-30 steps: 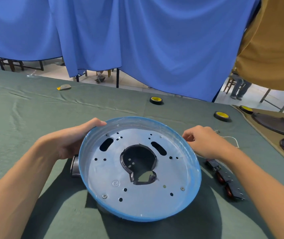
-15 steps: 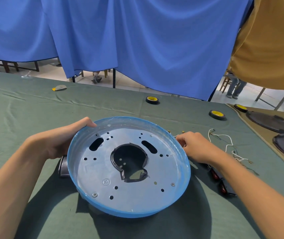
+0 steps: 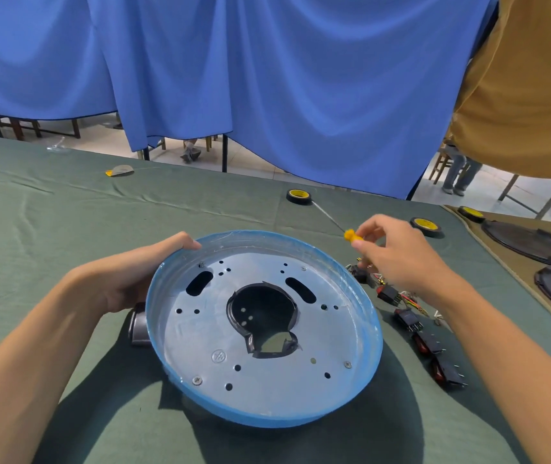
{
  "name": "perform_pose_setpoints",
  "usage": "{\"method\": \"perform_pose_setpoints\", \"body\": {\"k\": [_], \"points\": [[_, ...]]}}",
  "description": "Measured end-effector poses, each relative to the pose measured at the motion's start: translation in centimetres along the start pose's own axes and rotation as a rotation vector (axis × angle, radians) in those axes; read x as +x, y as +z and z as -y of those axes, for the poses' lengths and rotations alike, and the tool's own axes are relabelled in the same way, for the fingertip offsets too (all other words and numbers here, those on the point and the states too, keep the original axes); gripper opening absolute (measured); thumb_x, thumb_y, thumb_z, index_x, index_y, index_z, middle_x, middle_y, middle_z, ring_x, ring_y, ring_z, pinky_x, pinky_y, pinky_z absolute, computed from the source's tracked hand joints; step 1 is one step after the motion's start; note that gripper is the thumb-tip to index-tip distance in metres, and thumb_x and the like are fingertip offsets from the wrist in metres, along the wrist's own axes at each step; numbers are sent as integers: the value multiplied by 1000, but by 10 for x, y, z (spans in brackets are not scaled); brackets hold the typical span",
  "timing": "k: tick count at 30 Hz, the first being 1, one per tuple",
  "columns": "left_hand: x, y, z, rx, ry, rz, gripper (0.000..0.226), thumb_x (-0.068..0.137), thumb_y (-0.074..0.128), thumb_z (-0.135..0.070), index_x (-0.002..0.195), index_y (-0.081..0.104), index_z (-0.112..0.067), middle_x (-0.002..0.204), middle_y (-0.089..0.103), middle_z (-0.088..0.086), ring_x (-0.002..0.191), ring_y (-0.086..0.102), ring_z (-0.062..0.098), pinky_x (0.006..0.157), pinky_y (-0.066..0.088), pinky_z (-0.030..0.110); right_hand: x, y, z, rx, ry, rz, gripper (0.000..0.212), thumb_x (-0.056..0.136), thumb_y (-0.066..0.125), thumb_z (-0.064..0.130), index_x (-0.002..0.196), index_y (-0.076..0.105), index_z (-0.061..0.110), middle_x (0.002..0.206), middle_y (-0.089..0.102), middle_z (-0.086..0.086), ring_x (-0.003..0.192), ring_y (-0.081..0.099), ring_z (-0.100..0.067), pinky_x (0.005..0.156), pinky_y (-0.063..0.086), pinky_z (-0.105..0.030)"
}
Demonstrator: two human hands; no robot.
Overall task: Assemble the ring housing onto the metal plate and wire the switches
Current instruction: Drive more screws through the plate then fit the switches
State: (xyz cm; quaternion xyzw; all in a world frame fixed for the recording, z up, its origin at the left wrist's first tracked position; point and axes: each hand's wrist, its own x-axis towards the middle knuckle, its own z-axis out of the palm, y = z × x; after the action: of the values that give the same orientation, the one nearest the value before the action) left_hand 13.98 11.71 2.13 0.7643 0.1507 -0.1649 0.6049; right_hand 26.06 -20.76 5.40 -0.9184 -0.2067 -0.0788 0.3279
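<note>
A blue curtain (image 3: pixel 267 78) hangs behind a green-clothed tabletop (image 3: pixel 49 229), with a mustard-coloured cloth (image 3: pixel 528 95) draped at the upper right. A person works at a round metal plate (image 3: pixel 327 333) that lies at the middle of the tabletop. The plate's raised rim (image 3: pixel 267 421) is covered in blue film, its face is drilled with holes and two slots, and a dark opening (image 3: pixel 262 309) is cut at its centre. The left hand (image 3: pixel 133 276) grips the plate's left edge, with the thumb hooked over the rim and the fingers out of sight beneath it. The right hand (image 3: pixel 397 259) is raised just beyond the plate's right edge and pinches a small yellow-handled tool (image 3: pixel 350 235) between thumb and fingertips; the tool's thin metal shaft points away toward the far side of the tabletop. On a tan cloth at the far right lie two dark round discs (image 3: pixel 531 244). A grey cylindrical part (image 3: pixel 138 326) shows from under the plate's left edge, below the left hand. A row of black switches (image 3: pixel 428 343) with red faces lies on the cloth just to the right of the plate, under the right forearm. A tangle of coloured wires (image 3: pixel 408 301) sits at the row's far end. Three black tape rolls with yellow cores lie along the far edge, one (image 3: pixel 299 196) beyond the tool's tip, one (image 3: pixel 426 226) beside the right hand and one (image 3: pixel 471 214) further right.
</note>
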Motion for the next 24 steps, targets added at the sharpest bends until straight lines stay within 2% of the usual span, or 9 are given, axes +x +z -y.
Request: {"method": "perform_pose_setpoints", "body": {"k": [3,5,9,12,14,17,20,22,24], "points": [[0,7,-3,18,1,-7,53,59,60,-69,76,77,-21,81,69,8,67,60,23,69,43,36,0,-1,27,24,-116,-5,9,92,64,31,92,62,23,87,64,8,62,66,-5,60,52,-25],[-1,8,-3,30,6,-19,54,62,59,-68,78,77,-19,83,69,10,72,58,25,73,41,38,0,2,44,58,-189,-3,9,90,66,30,93,67,21,84,65,9,66,66,-9,68,56,-32],[-3,6,-3,81,24,-35,46,81,53,-58,80,76,-18,89,70,15,76,60,27,76,42,39,2,10,72,156,-251,-15,11,88,69,29,91,72,19,83,66,4,78,63,-16,78,55,-42],[-6,5,-6,125,7,-37,44,73,57,-52,85,75,-15,98,72,20,78,63,28,79,44,38,4,15,88,187,-278,-22,11,88,69,27,91,72,17,82,66,2,78,62,-17,79,54,-44],[-7,5,-7,203,0,-41,37,72,62,-52,81,77,-19,97,75,11,78,67,24,82,44,34,5,18,95,196,-290,-24,10,88,70,26,91,73,18,79,66,4,75,62,-16,79,54,-43],[-8,3,-6,298,-10,-11,26,86,61,-50,82,79,-32,93,77,-1,80,73,15,81,46,32,6,21,102,266,-289,-18,9,85,73,26,88,73,18,73,65,8,66,60,-14,74,55,-39],[-8,2,-6,282,-11,-16,29,89,60,-47,86,80,-26,95,77,0,90,72,21,90,49,37,9,26,106,406,-245,2,11,81,77,19,89,72,13,74,67,2,58,60,-12,62,56,-30],[-9,4,-7,280,-6,-30,31,88,61,-46,94,78,-22,97,77,0,96,70,24,98,47,40,12,30,110,514,-214,16,15,79,78,12,92,70,11,76,66,-5,62,61,-13,62,57,-29],[-9,6,-8,282,1,-33,31,89,60,-46,98,77,-21,97,77,-2,95,71,21,99,47,38,15,35,113,613,-192,27,20,79,78,9,95,67,11,80,62,-11,70,62,-15,63,57,-27]]}}
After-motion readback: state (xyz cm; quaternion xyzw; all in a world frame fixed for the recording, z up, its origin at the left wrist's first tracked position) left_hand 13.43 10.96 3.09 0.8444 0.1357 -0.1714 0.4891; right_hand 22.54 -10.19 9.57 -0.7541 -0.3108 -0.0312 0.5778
